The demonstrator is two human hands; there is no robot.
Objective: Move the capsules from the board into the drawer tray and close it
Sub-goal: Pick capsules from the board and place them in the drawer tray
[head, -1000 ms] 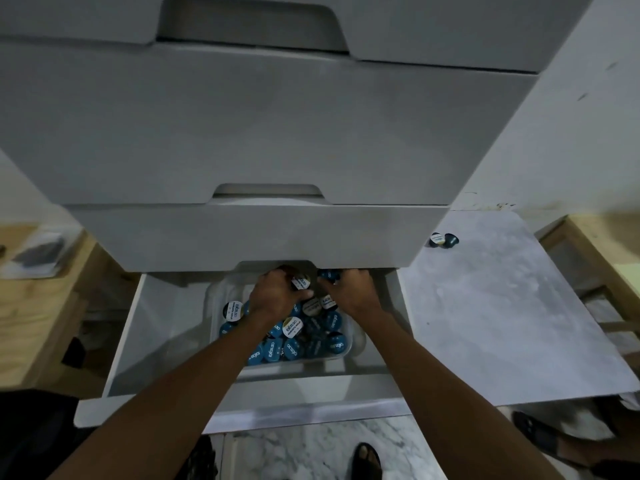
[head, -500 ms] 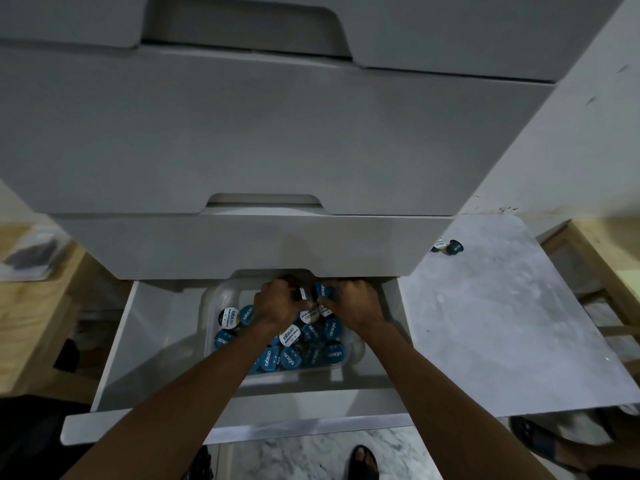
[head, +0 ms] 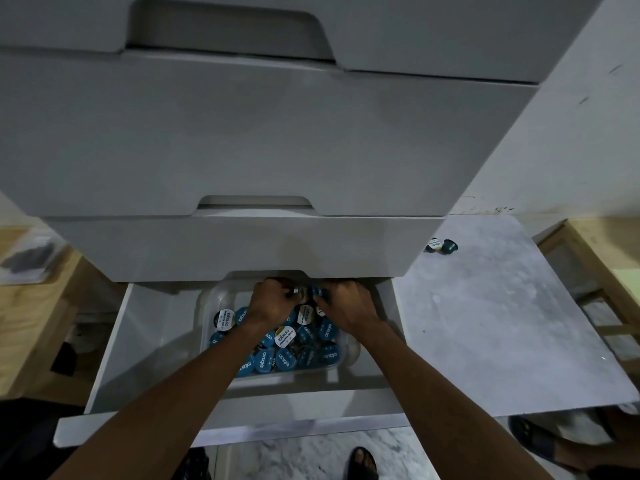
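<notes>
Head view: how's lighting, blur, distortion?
Head view: dim and underexposed overall; wide-angle bends the cabinet fronts; edges soft; the hands, left and right, sit in shadow under the overhang, so their grip is hard to read; capsule lids stay legible; no glare on the board.

Quick count: two hands in one open drawer holding one clear tray, roughly twenty-odd capsules piled in it (too jumbled to count exactly), two stray capsules on one marble board, plus three closed drawer fronts above.
</notes>
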